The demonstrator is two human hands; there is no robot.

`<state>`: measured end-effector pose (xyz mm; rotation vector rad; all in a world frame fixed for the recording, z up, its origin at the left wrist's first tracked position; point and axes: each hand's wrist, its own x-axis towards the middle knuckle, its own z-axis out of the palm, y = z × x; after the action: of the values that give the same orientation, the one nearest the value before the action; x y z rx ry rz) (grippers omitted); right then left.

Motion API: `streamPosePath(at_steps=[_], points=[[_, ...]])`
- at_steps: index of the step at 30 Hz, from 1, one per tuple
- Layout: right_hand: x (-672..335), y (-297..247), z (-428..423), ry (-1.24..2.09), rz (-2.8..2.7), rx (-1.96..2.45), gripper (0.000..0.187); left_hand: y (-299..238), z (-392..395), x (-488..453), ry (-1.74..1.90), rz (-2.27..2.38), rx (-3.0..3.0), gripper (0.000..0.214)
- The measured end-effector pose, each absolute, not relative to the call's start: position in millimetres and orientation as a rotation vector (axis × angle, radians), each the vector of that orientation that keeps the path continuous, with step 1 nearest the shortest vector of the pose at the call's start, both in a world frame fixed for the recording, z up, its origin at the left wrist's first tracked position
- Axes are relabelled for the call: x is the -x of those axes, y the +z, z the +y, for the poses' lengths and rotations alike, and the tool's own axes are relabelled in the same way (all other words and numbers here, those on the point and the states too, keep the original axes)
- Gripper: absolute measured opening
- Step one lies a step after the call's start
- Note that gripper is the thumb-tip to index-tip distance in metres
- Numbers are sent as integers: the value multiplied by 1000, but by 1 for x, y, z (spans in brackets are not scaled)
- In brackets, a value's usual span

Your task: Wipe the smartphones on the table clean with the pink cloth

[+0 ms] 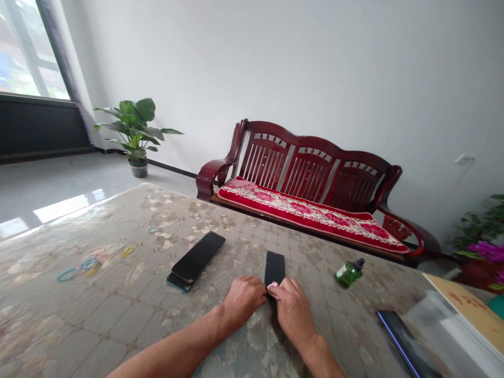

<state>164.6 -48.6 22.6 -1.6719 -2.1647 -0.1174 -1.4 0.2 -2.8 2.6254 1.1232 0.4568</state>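
Note:
Both my hands meet at the near end of a black phone (274, 266) that lies flat on the patterned table (118, 310). My left hand (242, 298) has its fingers curled against the phone's near edge. My right hand (291, 310) pinches the same end, thumb and fingertips pressed on it. A stack of two dark phones (196, 260) lies to the left of my hands. A small green bottle (348, 272) lies tipped on its side to the right.
Another dark phone (405, 344) lies at the right near a clear plastic sheet and a yellow box (468, 310). Several coloured rubber bands (84, 265) are scattered at the left. A red wooden bench (307, 194) stands behind the table, potted plants (136, 131) beyond.

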Motion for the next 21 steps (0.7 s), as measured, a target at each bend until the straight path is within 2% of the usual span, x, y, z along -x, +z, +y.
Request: streamPosePath(at_steps=[7,15,21], points=[[-160,23,-20,-126,-2144,1810,26,-4,2,3,487,1100,-2622,6],[-170,22,-59,-94,-2147,1712,31,-4,3,7,485,1052,-2592,10],[-180,16,-58,-196,-2029,1777,33,-6,3,8,478,1029,-2607,12]])
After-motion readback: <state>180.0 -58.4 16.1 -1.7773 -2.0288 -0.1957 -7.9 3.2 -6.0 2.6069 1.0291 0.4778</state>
